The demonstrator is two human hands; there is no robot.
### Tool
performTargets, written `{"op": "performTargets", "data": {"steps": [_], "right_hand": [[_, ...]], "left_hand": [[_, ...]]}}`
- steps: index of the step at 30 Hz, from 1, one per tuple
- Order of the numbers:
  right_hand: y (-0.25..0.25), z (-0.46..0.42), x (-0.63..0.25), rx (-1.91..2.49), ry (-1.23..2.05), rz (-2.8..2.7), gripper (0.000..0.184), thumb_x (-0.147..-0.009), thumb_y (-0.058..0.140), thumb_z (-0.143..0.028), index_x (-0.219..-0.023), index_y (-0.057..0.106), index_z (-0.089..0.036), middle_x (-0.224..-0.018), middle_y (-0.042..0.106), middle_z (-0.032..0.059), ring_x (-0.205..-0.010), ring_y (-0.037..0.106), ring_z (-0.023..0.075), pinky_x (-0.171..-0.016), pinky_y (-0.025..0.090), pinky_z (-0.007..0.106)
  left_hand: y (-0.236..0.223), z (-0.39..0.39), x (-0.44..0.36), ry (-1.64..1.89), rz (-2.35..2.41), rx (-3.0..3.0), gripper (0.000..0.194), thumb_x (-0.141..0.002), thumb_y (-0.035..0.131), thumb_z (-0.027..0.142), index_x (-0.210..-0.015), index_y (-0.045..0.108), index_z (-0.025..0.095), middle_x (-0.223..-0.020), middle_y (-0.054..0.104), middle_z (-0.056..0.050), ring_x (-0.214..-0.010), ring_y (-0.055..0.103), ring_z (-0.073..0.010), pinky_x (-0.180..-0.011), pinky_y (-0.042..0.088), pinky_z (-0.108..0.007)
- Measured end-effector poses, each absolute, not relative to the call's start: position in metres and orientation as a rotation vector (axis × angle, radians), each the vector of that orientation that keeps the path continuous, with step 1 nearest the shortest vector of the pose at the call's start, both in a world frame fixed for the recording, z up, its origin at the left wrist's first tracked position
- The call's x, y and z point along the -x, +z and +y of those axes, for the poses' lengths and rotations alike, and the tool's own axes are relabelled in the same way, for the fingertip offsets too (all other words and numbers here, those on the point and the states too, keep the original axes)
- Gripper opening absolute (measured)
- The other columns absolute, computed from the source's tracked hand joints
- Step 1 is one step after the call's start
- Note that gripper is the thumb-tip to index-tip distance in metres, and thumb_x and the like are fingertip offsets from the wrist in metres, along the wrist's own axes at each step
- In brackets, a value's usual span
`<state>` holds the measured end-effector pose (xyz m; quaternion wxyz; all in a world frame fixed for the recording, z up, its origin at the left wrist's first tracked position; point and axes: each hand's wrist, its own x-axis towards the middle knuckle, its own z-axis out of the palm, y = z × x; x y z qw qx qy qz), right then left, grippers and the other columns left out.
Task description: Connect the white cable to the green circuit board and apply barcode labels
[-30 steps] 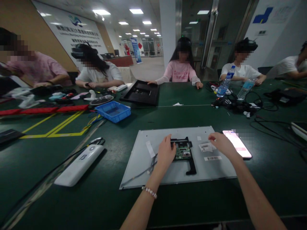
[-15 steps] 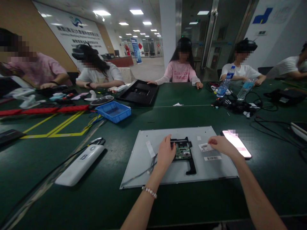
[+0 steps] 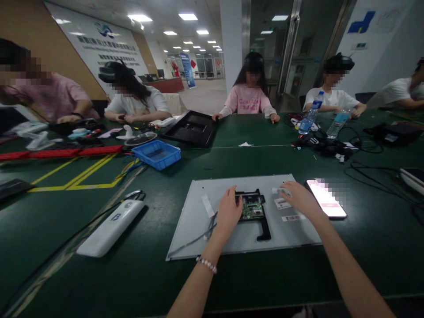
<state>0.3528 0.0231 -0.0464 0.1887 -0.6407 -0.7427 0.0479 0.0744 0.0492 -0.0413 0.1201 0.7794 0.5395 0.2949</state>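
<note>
A flat grey-white panel (image 3: 188,238) lies on the green table in front of me. On it rests a black bracket (image 3: 264,229) framing a green circuit board (image 3: 253,210). My left hand (image 3: 229,206), with a beaded bracelet at the wrist, is closed on the bracket's left side; its fingers partly hide the bracket. Over the panel's right part is my right hand (image 3: 298,198), fingers apart and apparently holding nothing. Below its fingertips lie a printed label (image 3: 281,203) and a barcode label (image 3: 291,218). A thin cable (image 3: 192,242) runs across the panel's lower left.
Right of the panel lies a lit phone (image 3: 326,198). To the left are a white power bank (image 3: 111,227) with a black cable and a blue tray (image 3: 159,155). Across the table, a person touches a black frame (image 3: 192,128). Water bottles (image 3: 311,115) stand among cables at the right.
My right hand has moved slightly left and up, away from the printed label, and its fingers have spread. My left hand stays put. Across the table, a person's hand has shifted on the black frame.
</note>
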Motion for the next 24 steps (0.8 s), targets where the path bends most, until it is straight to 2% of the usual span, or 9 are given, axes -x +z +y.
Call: {"op": "performTargets", "data": {"steps": [11, 24], "right_hand": [[-0.052, 0.032, -0.332, 1.737, -0.007, -2.204, 0.022, -0.089, 0.046, -0.023, -0.101, 0.064, -0.02, -0.102, 0.066, 0.0073, -0.095, 0.06, 0.0199, -0.082, 0.045, 0.03], [-0.049, 0.031, -0.329, 1.794, 0.081, -2.133, 0.026, -0.089, 0.042, -0.02, -0.1, 0.066, -0.021, -0.103, 0.066, 0.0065, -0.098, 0.059, 0.0189, -0.085, 0.043, 0.03]], "left_hand": [[-0.04, 0.048, -0.074, 0.866, 1.57, -2.285, 0.038, -0.089, 0.041, 0.023, -0.125, 0.041, 0.013, -0.119, 0.053, -0.014, -0.108, 0.055, -0.0243, -0.094, 0.042, -0.037], [-0.039, 0.048, -0.074, 0.847, 1.573, -2.278, 0.038, -0.089, 0.04, 0.022, -0.127, 0.04, 0.014, -0.12, 0.053, -0.014, -0.107, 0.055, -0.0243, -0.094, 0.042, -0.037]]}}
